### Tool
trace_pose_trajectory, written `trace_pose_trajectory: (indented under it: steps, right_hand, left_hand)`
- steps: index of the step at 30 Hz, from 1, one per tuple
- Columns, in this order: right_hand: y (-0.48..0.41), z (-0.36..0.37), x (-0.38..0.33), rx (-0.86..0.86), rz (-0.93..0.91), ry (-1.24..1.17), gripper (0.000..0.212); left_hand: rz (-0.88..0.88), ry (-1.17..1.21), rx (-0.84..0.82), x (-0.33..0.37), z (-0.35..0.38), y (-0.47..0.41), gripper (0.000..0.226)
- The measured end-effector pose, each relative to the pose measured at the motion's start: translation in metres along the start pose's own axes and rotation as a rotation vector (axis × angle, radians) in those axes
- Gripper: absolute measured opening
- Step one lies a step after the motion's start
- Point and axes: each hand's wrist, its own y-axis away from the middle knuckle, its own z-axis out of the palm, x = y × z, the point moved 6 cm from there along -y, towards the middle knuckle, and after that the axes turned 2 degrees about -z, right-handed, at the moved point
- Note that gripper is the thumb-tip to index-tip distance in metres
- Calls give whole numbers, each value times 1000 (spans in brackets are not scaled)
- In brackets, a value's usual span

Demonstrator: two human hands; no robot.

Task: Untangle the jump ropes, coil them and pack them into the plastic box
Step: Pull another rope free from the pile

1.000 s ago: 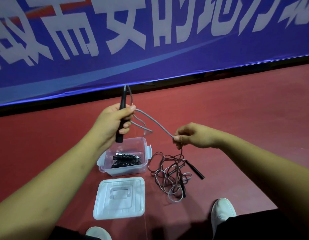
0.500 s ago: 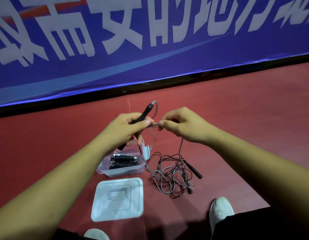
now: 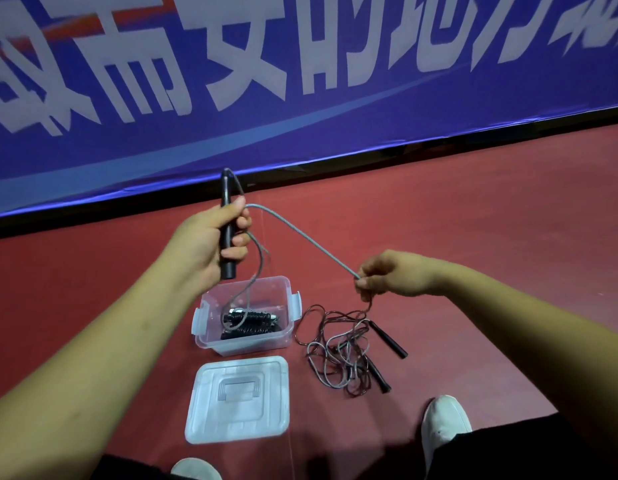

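Grey cord is shown stretched between two hands; its black handle is gripped upright by the curled fingers of the left hand, and the cord is pinched by the right hand, lower and to the right; the long axis thus slopes down rightward. Below the pinch the cord falls into the tangle on the floor, just right of the open plastic box, where one coiled rope is already laid; the right hand is judged nearer the tangle.
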Motion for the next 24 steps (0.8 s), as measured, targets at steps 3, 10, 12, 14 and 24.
trace_pose_trajectory:
  steps: [3, 10, 12, 14, 24]
  right_hand:
    - [1, -12, -9, 157, -40, -88, 18]
    - [5, -2, -64, 217, -221, -62, 19]
    - [8, -2, -80, 245, -295, -91, 19]
    - [11, -6, -90, 285, -342, -100, 20]
    - [7, 2, -52, 77, -221, -121, 25]
  left_hand:
    - [124, -412, 195, 4, -18, -5, 8]
    - [135, -470, -65, -13, 17, 6, 13]
    - [114, -549, -177, -24, 31, 11, 14]
    - [86, -643, -265, -33, 38, 14, 17]
    - [110, -188, -168, -15, 35, 13, 17]
